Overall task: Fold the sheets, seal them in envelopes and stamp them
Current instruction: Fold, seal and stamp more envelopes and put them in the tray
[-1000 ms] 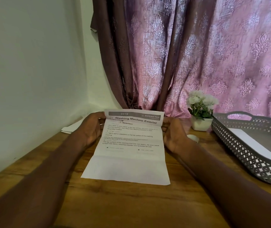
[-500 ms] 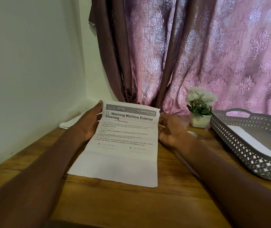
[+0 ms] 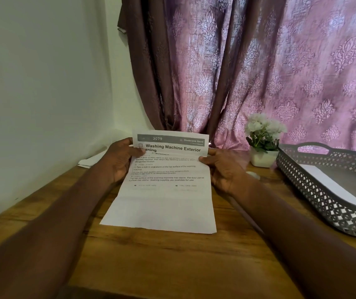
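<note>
Creased printed sheet (image 3: 164, 190) between both hands

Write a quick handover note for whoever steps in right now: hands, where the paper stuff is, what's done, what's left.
Left hand and right hand: each has a grip on a side edge of the sheet near its top.
Sheet: top lifted, bottom edge resting on the table, printed side up.
Tray: on the right, white paper inside.
More white paper by the wall.
Done: sheet shows creases; no fold closed.
Left: folding, sealing, stamping. No stamp visible.
</note>
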`<state>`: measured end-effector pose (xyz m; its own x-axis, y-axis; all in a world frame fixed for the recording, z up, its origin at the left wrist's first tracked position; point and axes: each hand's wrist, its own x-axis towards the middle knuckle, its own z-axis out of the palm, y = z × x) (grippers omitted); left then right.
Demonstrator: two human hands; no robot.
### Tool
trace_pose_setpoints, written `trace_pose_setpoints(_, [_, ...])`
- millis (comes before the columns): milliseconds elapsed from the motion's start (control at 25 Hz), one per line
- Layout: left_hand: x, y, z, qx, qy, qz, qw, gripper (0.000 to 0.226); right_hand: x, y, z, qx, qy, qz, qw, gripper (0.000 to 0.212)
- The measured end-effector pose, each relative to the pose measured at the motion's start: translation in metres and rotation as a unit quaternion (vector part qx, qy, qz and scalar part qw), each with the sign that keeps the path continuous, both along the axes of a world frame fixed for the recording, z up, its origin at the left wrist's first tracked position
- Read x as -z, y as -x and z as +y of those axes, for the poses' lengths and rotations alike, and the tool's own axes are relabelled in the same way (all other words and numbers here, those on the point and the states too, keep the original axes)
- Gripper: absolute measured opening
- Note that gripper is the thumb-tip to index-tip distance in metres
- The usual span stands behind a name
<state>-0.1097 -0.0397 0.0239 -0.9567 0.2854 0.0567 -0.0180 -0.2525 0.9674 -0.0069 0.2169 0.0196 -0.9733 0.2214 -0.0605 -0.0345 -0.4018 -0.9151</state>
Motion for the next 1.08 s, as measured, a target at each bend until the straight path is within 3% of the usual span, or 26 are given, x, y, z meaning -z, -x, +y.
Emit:
trace_pose_setpoints(240, [-0.003, -0.005, 0.001, -0.036, 0.036, 0.038, 0.998, 0.024, 0.002, 0.001, 0.005, 0.042, 0.010, -0.025, 0.999, 0.032])
trace_pose_setpoints(480, [-0.006, -0.013, 0.005, -0.043, 0.035, 0.031, 0.998, 0.017, -0.004, -0.005, 0.004, 0.038, -0.026, -0.046, 0.998, 0.008])
trace_pose_setpoints(640, [-0.007, -0.009, 0.000, -0.036, 0.006, -0.023, 0.999, 0.020, -0.004, -0.004, 0.003, 0.040, -0.043, -0.029, 0.998, 0.022])
trace_pose_setpoints(720, [-0.006, -0.005, -0.002, -0.032, -0.003, -0.037, 0.999, 0.023, -0.004, -0.005, 0.005, 0.057, -0.089, -0.024, 0.994, 0.025])
trace_pose_setpoints(800, [-0.007, -0.006, -0.002, -0.042, 0.047, 0.002, 0.998, 0.019, -0.002, -0.003, 0.006, 0.102, -0.175, -0.026, 0.979, 0.026])
trace_pose_setpoints(880, [-0.008, -0.010, 0.000, -0.050, 0.122, 0.052, 0.990, 0.031, 0.003, -0.003, 0.004, 0.156, -0.316, -0.017, 0.936, 0.028])
trace_pose_setpoints(920, [-0.006, -0.010, 0.002, -0.059, 0.176, 0.085, 0.979, 0.033, 0.004, -0.004, 0.002, 0.178, -0.412, -0.003, 0.894, 0.028])
trace_pose_setpoints(1000, [-0.002, -0.010, 0.006, -0.072, 0.293, 0.168, 0.939, 0.031, 0.002, -0.011, -0.005, 0.193, -0.604, 0.027, 0.773, 0.024])
trace_pose_setpoints(1080, [0.005, -0.011, 0.011, -0.074, 0.383, 0.249, 0.887, 0.028, -0.001, -0.017, -0.016, 0.183, -0.704, 0.060, 0.684, 0.028])
